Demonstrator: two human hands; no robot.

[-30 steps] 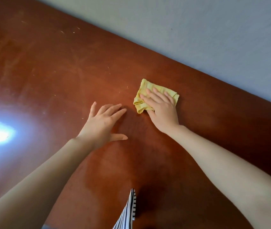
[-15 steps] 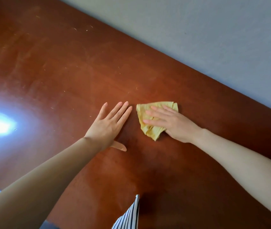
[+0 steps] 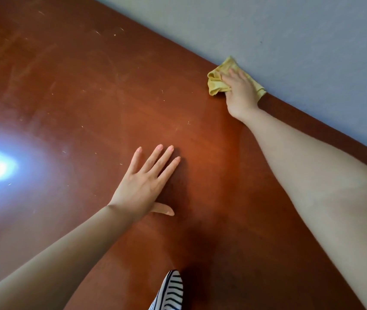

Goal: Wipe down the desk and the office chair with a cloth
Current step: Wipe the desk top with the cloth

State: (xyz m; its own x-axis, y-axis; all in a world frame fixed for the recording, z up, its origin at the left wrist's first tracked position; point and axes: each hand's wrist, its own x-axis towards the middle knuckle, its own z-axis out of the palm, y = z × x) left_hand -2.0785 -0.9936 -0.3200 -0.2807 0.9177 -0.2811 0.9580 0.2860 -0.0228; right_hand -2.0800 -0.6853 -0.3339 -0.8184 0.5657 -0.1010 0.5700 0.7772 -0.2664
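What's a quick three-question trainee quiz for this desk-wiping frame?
1. True or false: the left hand holds the yellow cloth.
2. Where on the desk is the cloth? A) near edge B) far edge, against the wall C) middle
3. Which hand rests flat on the bare desk, fingers spread?
Key: 1 false, the right hand presses it; 2 B; 3 left.
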